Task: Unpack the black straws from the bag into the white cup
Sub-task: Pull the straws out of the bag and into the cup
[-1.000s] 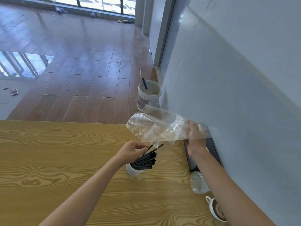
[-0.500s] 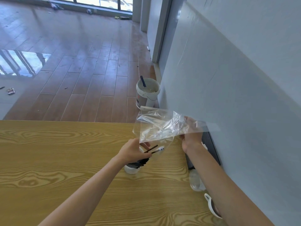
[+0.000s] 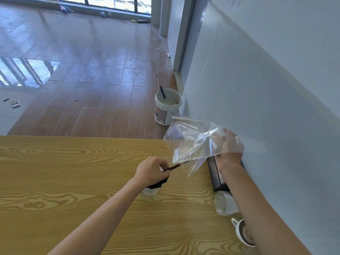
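Observation:
My left hand (image 3: 151,171) pinches a couple of black straws (image 3: 174,167) whose far ends still reach into the mouth of the clear plastic bag (image 3: 193,142). My right hand (image 3: 230,146) grips the bag from behind, holding it up above the table's right side. Below my left hand stands the small white cup (image 3: 151,191), mostly hidden, with a bundle of black straws (image 3: 159,183) sticking out of it. The bag looks nearly empty.
A wooden table (image 3: 73,181) runs against a grey wall on the right. A black mesh holder (image 3: 214,173), a clear ribbed jar (image 3: 225,204) and a white mug (image 3: 242,232) sit by the wall. A white paint bucket (image 3: 167,106) stands on the floor beyond.
My left hand left the bundle in the cup and took hold of straws at the bag's mouth, drawing them out. My right hand tilted the bag and shifted it slightly right.

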